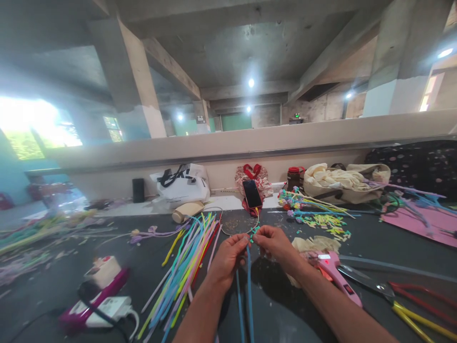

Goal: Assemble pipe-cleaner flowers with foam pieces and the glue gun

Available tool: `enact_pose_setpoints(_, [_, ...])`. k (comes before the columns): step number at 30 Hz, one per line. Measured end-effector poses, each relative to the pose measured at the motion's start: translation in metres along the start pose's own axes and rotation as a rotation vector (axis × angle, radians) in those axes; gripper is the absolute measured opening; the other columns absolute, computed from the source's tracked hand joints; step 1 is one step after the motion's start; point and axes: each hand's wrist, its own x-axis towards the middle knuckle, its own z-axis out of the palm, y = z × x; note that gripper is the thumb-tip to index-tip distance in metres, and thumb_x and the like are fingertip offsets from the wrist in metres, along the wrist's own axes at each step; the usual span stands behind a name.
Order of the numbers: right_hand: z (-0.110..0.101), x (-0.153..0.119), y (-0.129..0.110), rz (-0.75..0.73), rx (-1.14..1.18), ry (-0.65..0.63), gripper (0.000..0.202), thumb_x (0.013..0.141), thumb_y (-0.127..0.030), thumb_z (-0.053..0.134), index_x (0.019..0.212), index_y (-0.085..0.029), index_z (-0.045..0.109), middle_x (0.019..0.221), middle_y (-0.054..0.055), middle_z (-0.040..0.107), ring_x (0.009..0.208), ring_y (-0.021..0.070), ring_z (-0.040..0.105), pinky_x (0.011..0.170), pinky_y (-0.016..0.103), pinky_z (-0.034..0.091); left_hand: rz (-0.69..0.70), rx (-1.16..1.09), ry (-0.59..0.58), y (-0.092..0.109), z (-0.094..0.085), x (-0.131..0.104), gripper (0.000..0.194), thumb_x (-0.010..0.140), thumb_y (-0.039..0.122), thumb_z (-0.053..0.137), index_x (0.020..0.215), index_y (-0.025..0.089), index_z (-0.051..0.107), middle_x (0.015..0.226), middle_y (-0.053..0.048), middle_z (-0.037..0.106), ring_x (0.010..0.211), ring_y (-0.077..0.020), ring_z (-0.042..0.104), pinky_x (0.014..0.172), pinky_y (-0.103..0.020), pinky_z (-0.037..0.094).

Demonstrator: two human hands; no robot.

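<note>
My left hand [230, 257] is closed in a pinch on a blue pipe cleaner [250, 295], which hangs down toward the table's near edge. A second blue strand runs beside it, below the same hand. Just to the right, my right hand [274, 247] has its thumb and fingertips pressed together close to the left fingertips. Whatever it pinches is too small to make out. Small teal bits [254, 231] show behind the fingertips. Left of my hands lies a bundle of multicoloured pipe cleaners [189, 271].
A pink glue gun [337, 276] and red-and-yellow-handled scissors [383, 288] lie at right. Yellow cut pieces [326, 223] are scattered behind. A phone [252, 194] leans at the back, near a white bag [182, 186]. A purple power strip [96, 297] with plugs sits at left.
</note>
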Motion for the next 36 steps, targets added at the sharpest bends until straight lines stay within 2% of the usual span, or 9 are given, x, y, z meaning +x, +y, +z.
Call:
enact_pose_setpoints(3, [0.005, -0.001, 0.002, 0.026, 0.015, -0.038, 0.021, 0.063, -0.034, 0.057, 0.057, -0.016, 0.048, 0.043, -0.007, 0.047, 0.033, 0.0051, 0.041, 0.031, 0.016, 0.025, 0.026, -0.051, 0.047, -0.002, 0.0, 0.002, 0.026, 0.054, 0.03, 0.069, 0.071, 0.015, 0.055, 0.053, 0.005, 0.052, 0.04, -0.0037, 0.044, 0.036, -0.014, 0.027])
enact_pose_setpoints(8, [0.015, -0.004, 0.007, 0.06, 0.085, -0.148, 0.024, 0.065, -0.04, 0.055, 0.065, -0.016, 0.051, 0.052, -0.004, 0.055, 0.037, 0.0067, 0.048, 0.031, 0.016, 0.026, 0.036, -0.096, 0.145, -0.002, 0.002, 0.002, 0.03, 0.053, 0.027, 0.07, 0.077, 0.017, 0.056, 0.05, 0.006, 0.052, 0.041, -0.0065, 0.048, 0.039, -0.016, 0.032])
enact_pose_setpoints(11, [0.015, -0.005, 0.006, 0.05, 0.109, -0.154, 0.021, 0.064, -0.036, 0.057, 0.064, -0.017, 0.049, 0.051, -0.005, 0.055, 0.035, 0.0059, 0.046, 0.03, 0.015, 0.023, 0.015, -0.092, 0.091, 0.0, 0.003, 0.0, 0.028, 0.056, 0.029, 0.068, 0.078, 0.015, 0.058, 0.052, 0.004, 0.053, 0.041, -0.0059, 0.047, 0.037, -0.016, 0.031])
enact_pose_setpoints(14, [0.009, -0.005, 0.001, 0.068, 0.105, -0.173, 0.02, 0.064, -0.034, 0.056, 0.06, -0.017, 0.048, 0.044, -0.007, 0.05, 0.029, 0.0033, 0.037, 0.03, 0.016, 0.02, -0.009, -0.085, 0.036, 0.003, 0.001, -0.001, 0.025, 0.063, 0.035, 0.062, 0.076, 0.014, 0.059, 0.057, 0.003, 0.053, 0.043, -0.004, 0.045, 0.034, -0.013, 0.026])
enact_pose_setpoints(17, [0.005, -0.006, -0.005, 0.083, 0.078, -0.201, 0.021, 0.064, -0.034, 0.056, 0.056, -0.016, 0.048, 0.04, -0.008, 0.045, 0.028, 0.0023, 0.03, 0.03, 0.017, 0.018, -0.048, -0.033, 0.016, 0.004, -0.002, -0.001, 0.021, 0.064, 0.032, 0.062, 0.072, 0.013, 0.059, 0.056, 0.004, 0.051, 0.041, -0.0019, 0.041, 0.032, -0.012, 0.022])
enact_pose_setpoints(22, [0.001, -0.01, -0.008, 0.091, 0.094, -0.279, 0.019, 0.064, -0.033, 0.056, 0.058, -0.015, 0.052, 0.041, -0.007, 0.046, 0.031, 0.0029, 0.031, 0.032, 0.017, 0.019, -0.105, -0.017, -0.016, 0.007, -0.004, -0.002, 0.023, 0.064, 0.034, 0.061, 0.074, 0.013, 0.06, 0.047, 0.006, 0.045, 0.037, -0.0013, 0.036, 0.031, -0.011, 0.02])
enact_pose_setpoints(30, [0.0, -0.012, -0.01, 0.084, 0.153, -0.312, 0.018, 0.066, -0.033, 0.057, 0.063, -0.015, 0.054, 0.043, -0.007, 0.047, 0.032, 0.0029, 0.032, 0.032, 0.016, 0.02, -0.111, -0.026, -0.083, 0.01, -0.007, -0.003, 0.019, 0.064, 0.03, 0.063, 0.071, 0.012, 0.06, 0.05, 0.005, 0.047, 0.039, 0.0005, 0.038, 0.032, -0.008, 0.022])
enact_pose_setpoints(36, [0.0, -0.008, -0.002, 0.113, 0.181, -0.321, 0.02, 0.065, -0.035, 0.058, 0.063, -0.015, 0.053, 0.044, -0.007, 0.047, 0.03, 0.0027, 0.032, 0.03, 0.016, 0.021, -0.107, -0.061, -0.084, 0.011, -0.006, -0.005, 0.016, 0.063, 0.024, 0.065, 0.07, 0.01, 0.061, 0.051, 0.004, 0.048, 0.038, 0.0015, 0.037, 0.031, -0.007, 0.023])
